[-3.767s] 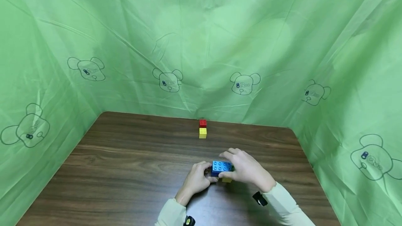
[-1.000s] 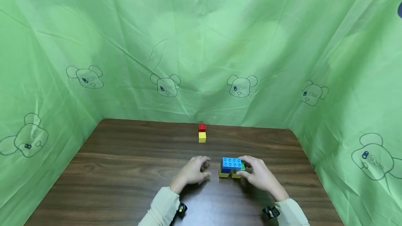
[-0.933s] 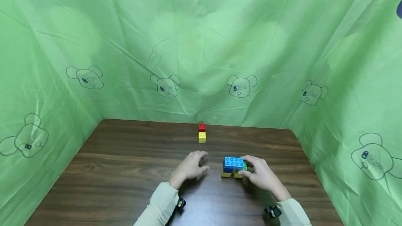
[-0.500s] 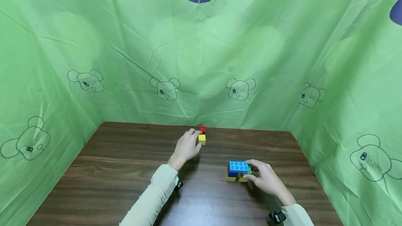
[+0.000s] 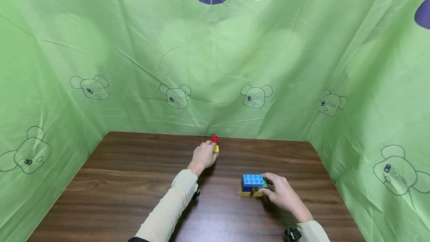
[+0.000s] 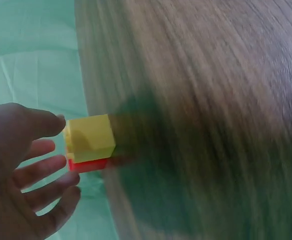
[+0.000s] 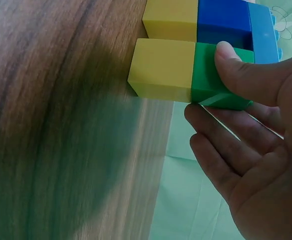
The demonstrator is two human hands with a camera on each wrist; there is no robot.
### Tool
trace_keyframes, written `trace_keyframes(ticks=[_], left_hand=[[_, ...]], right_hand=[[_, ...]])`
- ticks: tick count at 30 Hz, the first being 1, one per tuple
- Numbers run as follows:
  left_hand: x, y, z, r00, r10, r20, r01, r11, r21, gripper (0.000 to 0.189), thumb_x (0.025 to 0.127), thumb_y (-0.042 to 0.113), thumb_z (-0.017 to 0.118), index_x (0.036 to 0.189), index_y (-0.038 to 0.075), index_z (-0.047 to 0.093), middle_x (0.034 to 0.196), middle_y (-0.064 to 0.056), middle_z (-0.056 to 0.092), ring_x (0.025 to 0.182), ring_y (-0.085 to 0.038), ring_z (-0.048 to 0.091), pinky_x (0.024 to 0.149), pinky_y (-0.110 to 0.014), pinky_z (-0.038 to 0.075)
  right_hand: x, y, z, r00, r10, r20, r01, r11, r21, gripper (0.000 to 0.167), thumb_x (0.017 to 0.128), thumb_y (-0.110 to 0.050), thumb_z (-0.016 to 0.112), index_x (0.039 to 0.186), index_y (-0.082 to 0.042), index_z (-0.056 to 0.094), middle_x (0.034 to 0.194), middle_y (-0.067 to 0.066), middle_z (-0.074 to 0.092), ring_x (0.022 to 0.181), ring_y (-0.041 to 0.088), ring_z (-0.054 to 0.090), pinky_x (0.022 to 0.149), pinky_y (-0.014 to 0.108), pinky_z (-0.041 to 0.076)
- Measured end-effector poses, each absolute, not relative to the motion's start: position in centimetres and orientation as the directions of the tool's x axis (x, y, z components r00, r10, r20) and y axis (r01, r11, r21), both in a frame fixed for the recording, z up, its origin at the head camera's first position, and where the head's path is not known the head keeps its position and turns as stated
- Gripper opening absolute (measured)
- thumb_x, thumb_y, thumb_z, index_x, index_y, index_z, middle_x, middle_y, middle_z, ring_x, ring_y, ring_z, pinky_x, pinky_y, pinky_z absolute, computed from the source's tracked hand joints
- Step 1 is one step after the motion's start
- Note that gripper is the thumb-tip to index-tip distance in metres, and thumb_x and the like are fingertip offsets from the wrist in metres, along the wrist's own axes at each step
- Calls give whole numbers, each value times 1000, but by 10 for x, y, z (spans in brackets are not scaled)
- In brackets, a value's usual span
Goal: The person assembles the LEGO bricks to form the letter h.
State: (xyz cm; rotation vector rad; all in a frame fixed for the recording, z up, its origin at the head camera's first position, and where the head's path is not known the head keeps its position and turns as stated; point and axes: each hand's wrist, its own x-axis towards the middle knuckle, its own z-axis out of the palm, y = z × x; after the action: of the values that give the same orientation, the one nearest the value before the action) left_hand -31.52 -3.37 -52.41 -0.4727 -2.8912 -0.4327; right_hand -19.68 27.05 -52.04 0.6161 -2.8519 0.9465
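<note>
Toward the far edge, my left hand (image 5: 203, 156) hovers around a yellow toy building block (image 5: 216, 149), its fingers loosely bent. In the left wrist view, the thumb is close beside this yellow block (image 6: 91, 137); contact is unclear. A red block (image 6: 88, 165) lies right behind it. My right hand (image 5: 280, 193) pinches a green block (image 7: 218, 70) between thumb and fingers. That block sits on a yellow block (image 7: 163, 70). Beside it, a dark blue block (image 7: 224, 20) sits on another yellow block (image 7: 173, 17), and a light blue studded block (image 5: 252, 179) spans the top.
The brown wooden table (image 5: 134, 182) carries the blocks. A green curtain (image 5: 215, 55) with printed bear heads hangs behind the table's far edge and along both sides.
My left hand has left the block assembly and reached forward to the yellow block at the back. The assembly has shifted right with my right hand, which keeps hold of the green block.
</note>
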Motion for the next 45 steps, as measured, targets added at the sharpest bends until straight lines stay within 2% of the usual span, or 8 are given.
trace_keyframes(ticks=[8,14,19,29,35,45], left_hand=[[-316,-36,-531,-944,267,194,313,911,269,34,90,22,77,121,9,71,127,-9,67,109,-33,66,87,-48,57],[-317,-37,-537,-951,237,201,292,900,324,30,90,14,77,119,10,70,117,-8,69,102,-31,69,81,-48,58],[-316,-39,-545,-939,225,259,313,874,373,32,86,7,78,116,8,67,109,-8,68,94,-33,70,75,-49,58],[-311,-38,-550,-898,263,352,403,811,423,33,84,0,76,115,5,66,109,-10,65,93,-33,69,79,-48,57],[-305,-30,-528,-858,319,402,490,742,458,32,90,2,72,121,4,65,118,-9,65,105,-27,67,91,-41,56],[-273,-7,-463,-726,409,554,663,631,403,23,93,9,72,115,6,67,116,-5,66,104,-20,67,90,-33,57]], right_hand=[[-196,265,-524,-922,-333,198,-386,744,-546,37,82,-12,84,116,-12,70,107,1,72,96,14,69,79,30,59],[-197,261,-527,-922,-323,212,-386,761,-521,42,82,-15,84,120,-6,70,112,6,73,101,21,70,85,37,59],[-196,261,-529,-923,-328,200,-384,766,-516,42,84,-17,83,121,-6,69,114,6,73,103,24,70,87,41,58],[-198,262,-527,-915,-345,208,-402,755,-519,39,84,-15,83,120,-7,70,111,4,72,100,19,70,85,38,58],[-197,265,-525,-933,-316,175,-360,768,-530,40,85,-17,82,122,-7,70,113,4,72,102,19,69,85,39,58],[-196,269,-524,-938,-305,165,-345,779,-524,42,85,-18,82,123,-6,69,116,7,72,105,24,69,88,43,58]])
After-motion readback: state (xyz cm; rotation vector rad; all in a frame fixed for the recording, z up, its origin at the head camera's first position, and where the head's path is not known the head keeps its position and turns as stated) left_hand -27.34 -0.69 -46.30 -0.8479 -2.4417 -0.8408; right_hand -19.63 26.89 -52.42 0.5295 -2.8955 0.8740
